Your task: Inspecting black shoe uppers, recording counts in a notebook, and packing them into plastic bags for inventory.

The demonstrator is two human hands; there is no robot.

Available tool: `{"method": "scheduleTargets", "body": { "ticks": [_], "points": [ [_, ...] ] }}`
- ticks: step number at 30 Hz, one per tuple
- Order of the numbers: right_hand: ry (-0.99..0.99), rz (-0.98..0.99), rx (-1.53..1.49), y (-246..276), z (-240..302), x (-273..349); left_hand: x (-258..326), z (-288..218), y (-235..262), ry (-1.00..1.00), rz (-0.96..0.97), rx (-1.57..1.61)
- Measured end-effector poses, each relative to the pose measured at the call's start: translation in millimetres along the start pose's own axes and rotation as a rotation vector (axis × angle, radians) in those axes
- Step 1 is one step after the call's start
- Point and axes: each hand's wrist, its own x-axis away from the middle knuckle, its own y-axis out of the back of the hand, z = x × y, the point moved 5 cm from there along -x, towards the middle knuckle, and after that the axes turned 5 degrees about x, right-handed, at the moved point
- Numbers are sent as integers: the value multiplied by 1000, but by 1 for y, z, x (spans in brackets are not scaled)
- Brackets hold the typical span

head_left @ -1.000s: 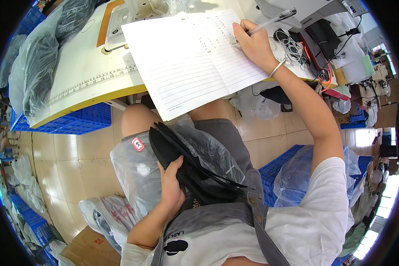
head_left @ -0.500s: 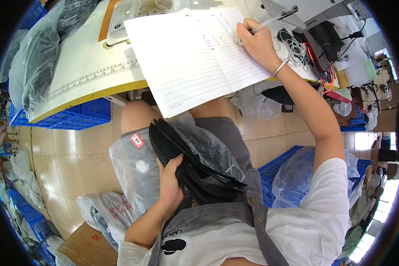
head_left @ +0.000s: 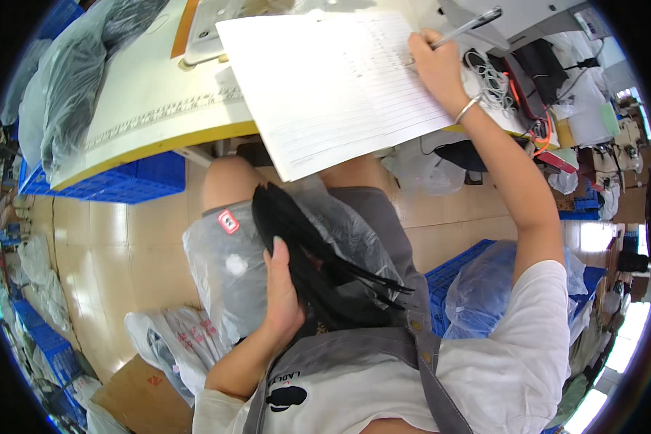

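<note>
In my right hand (head_left: 439, 71) is a pen (head_left: 470, 26), its fingers closed round the barrel over the right page of an open lined notebook (head_left: 325, 94). Small handwritten marks stand on that page; the left page looks blank. The notebook lies at the table's front edge and juts out over it. My left hand (head_left: 282, 293) grips a bundle of black fabric pieces (head_left: 296, 246) on my lap, thumb on top and the other fingers hidden beneath. Under the bundle spreads a clear plastic bag (head_left: 217, 275) with a red-edged sticker.
The white sewing table (head_left: 152, 101) has a yellow edge and a printed ruler strip. Grey plastic-wrapped goods (head_left: 72, 94) sit at its left. White cable (head_left: 490, 81) lies coiled right of the notebook. Blue crates (head_left: 137, 177) stand below, and a cardboard box (head_left: 141, 398) is at lower left.
The whole view has shifted slightly. My left thumb now points more upward on the black bundle, whose far end has bunched closer together. My right hand still holds the pen at the page.
</note>
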Motion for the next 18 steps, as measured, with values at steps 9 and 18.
{"method": "scheduleTargets", "body": {
  "ticks": [9, 18],
  "points": [
    [47, 119, 127, 5, -6, -11, 10, -5, -18, -38, 249, -29],
    [15, -31, -122, 8, -4, -7, 14, -8, -16, -124, 363, -52]
  ]
}}
